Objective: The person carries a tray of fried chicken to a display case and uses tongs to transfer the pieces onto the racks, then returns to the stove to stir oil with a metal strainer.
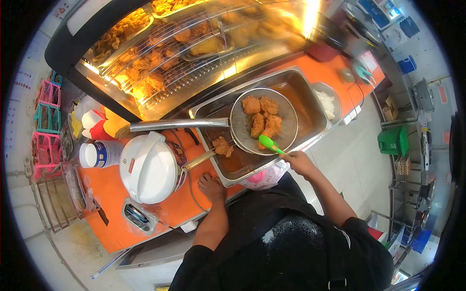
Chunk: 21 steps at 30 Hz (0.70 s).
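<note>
My right hand [299, 163] is closed round the handle of a green brush or spatula [268, 142], whose head is at the fried chicken pieces [273, 125]. Those pieces lie in a round wire strainer [287, 112] resting across a deep metal tray [312, 82]. The strainer's long metal handle [179, 123] points left. Below it, a smaller utensil handle [199, 159] leads to another fried piece [223, 147] in the tray. My left hand [211, 187] rests on the orange counter by the tray's near left corner, holding nothing I can make out, its fingers partly spread.
A lit glass display [155, 63] of fried food stands behind the tray. A white lidded container [148, 167], stacked cups [104, 153] and a small scale [137, 215] sit left. A bowl of rice [325, 104] is at the right.
</note>
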Each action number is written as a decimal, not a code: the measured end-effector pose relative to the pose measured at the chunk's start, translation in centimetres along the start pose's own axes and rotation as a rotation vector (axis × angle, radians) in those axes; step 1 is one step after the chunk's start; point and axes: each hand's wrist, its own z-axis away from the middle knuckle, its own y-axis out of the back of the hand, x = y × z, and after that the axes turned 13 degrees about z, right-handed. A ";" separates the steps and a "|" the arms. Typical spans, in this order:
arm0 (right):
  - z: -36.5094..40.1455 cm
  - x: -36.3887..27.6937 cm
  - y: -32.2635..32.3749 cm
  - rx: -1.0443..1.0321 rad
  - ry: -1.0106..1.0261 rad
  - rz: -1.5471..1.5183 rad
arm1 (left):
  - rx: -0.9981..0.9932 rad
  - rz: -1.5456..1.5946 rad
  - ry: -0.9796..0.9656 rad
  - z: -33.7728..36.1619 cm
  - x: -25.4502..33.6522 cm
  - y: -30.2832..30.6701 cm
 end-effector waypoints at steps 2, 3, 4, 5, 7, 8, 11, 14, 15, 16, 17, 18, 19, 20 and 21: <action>1.0 1.2 0.3 -0.043 -0.052 -0.093 | 0.012 0.018 0.003 0.2 0.2 0.2; 1.4 1.9 0.3 0.002 -0.008 -0.066 | 0.021 0.024 -0.020 0.2 0.4 0.6; 1.8 2.5 0.4 0.047 0.037 -0.040 | 0.032 0.031 -0.045 0.3 0.4 0.8; 2.3 2.9 0.7 0.045 0.042 -0.031 | 0.036 0.035 -0.037 0.2 0.3 0.6; 3.5 3.0 1.7 0.056 0.153 -0.139 | 0.011 0.044 -0.016 0.0 0.1 0.3; 3.6 3.0 2.0 0.055 0.162 -0.130 | 0.019 0.049 -0.007 0.0 0.1 0.2; 2.6 1.2 3.0 -0.017 0.285 -0.291 | 0.002 0.022 0.047 0.0 0.0 0.3; 0.1 -4.7 3.3 -0.171 0.367 -0.408 | 0.038 0.013 0.025 0.0 -0.5 0.4; -1.1 -7.7 3.4 -0.198 0.385 -0.410 | 0.003 0.030 0.048 -0.2 -0.3 0.6; -2.3 -10.5 3.3 -0.222 0.397 -0.412 | -0.037 0.051 0.068 -0.2 -0.3 0.7; -4.2 -12.9 2.8 -0.254 0.482 -0.440 | -0.004 0.059 0.036 -0.2 -0.4 0.8; -6.6 -15.2 2.0 -0.284 0.564 -0.466 | 0.011 0.065 0.048 0.0 -0.7 0.9; -8.5 -17.7 1.4 -0.303 0.536 -0.491 | 0.023 0.075 0.031 0.0 -0.8 0.8; -10.2 -20.2 0.8 -0.319 0.505 -0.515 | 0.033 0.088 0.011 -0.1 -0.7 0.5; -11.8 -22.8 0.0 -0.345 0.486 -0.585 | 0.043 0.102 0.016 -0.2 -0.6 0.4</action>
